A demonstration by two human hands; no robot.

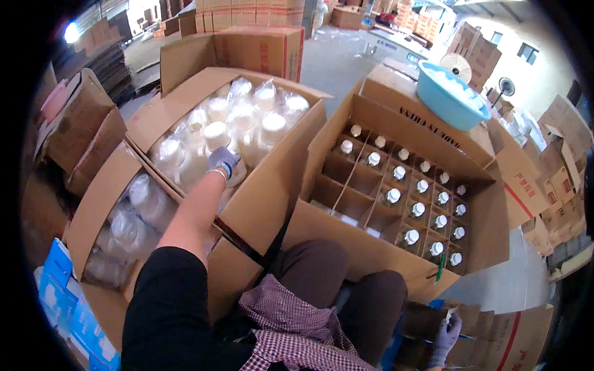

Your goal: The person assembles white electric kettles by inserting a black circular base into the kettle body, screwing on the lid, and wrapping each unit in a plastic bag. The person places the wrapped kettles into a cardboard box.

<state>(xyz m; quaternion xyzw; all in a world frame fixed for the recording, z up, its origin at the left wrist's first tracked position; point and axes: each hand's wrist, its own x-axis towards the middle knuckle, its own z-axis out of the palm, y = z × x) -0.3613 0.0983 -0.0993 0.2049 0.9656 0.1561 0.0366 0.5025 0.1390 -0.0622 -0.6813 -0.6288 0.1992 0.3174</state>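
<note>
My left hand [223, 159], in a blue-grey glove, reaches into an open cardboard box [272, 185] packed with plastic-wrapped white-capped bottles [247, 120]. Its fingers close around one wrapped bottle [237, 175] near the box's middle. My right hand [447, 339], also gloved, hangs low at the right beside my knee, pinching a small pale object [448, 314] that is too small to identify. In front of my knees stands a second box with cardboard dividers [346, 185]. Several of its cells hold upright bottles with white caps [411, 236], and the cells nearest its left side look empty.
A blue plastic basin [450, 93] sits on the divided box's far flap. Another open box of wrapped bottles [133, 216] lies lower left, with blue-and-white packs [62, 297] beside it. Stacked cartons [260, 49] ring the area, and there is grey floor [513, 284] to the right.
</note>
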